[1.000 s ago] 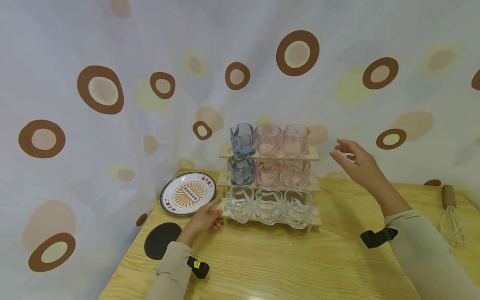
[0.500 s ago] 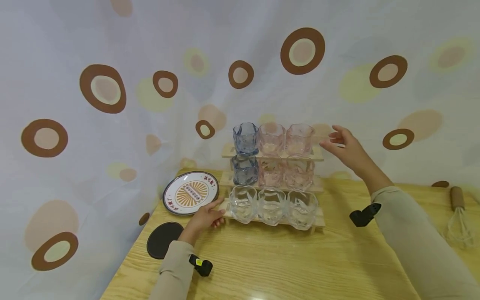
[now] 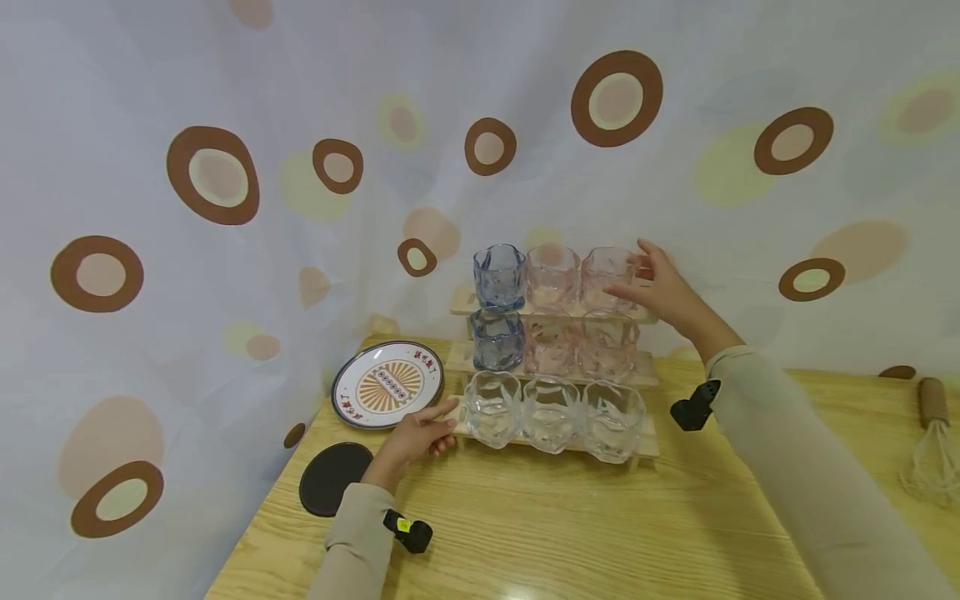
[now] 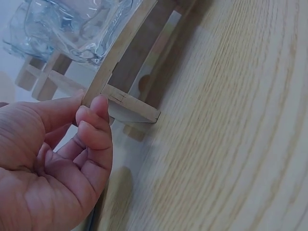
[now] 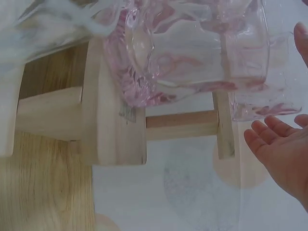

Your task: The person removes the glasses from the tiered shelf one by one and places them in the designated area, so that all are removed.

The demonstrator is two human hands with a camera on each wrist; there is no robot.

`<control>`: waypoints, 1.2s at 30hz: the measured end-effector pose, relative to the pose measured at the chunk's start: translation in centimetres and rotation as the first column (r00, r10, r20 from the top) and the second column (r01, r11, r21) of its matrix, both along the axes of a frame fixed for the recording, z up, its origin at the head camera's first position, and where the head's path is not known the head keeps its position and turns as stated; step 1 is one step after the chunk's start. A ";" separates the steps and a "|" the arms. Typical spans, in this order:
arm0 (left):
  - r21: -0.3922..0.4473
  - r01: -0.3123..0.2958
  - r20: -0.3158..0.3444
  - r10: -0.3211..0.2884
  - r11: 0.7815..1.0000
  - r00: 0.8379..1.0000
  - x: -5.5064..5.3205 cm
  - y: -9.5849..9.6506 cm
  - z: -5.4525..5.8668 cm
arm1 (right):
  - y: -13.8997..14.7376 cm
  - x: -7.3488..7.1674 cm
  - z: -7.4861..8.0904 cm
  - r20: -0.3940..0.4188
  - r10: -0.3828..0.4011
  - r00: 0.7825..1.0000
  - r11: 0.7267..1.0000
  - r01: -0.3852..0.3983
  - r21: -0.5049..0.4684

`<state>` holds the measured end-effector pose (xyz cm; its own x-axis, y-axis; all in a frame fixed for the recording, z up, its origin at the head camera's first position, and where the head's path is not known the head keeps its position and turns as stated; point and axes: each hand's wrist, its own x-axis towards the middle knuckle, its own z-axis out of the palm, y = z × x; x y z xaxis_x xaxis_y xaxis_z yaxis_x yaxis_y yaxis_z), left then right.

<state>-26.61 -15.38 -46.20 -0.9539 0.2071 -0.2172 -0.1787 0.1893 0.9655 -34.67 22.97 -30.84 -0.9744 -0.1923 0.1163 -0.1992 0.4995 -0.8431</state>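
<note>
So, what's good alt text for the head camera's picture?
A person's left hand grips a wooden rack of nine glasses, blue, pink and clear, while the right hand is open beside the top-right pink glass. A plate and black disc sit left, a whisk right.

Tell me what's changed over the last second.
The right hand moved leftward, right up to the rightmost top-row pink glass; contact is unclear. Nothing was visibly grasped or released. The left hand still pinches the wooden rack at its lower left end; the other glasses and plate stayed put.
</note>
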 end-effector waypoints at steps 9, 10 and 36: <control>0.005 0.024 -0.007 -0.024 1.000 1.000 0.0 0.1 0.2 | -1.1 -0.4 0.2 -0.002 0.012 1.000 0.999 -0.012 -0.052; 0.004 0.020 -0.006 -0.020 1.000 1.000 0.0 0.1 0.2 | -1.1 -0.5 0.1 -0.006 0.010 1.000 0.999 -0.010 -0.053; 0.032 0.009 0.004 -0.010 0.999 1.000 0.1 -0.1 0.0 | -0.6 -0.8 -1.4 -0.043 -0.080 0.996 0.987 0.073 -0.143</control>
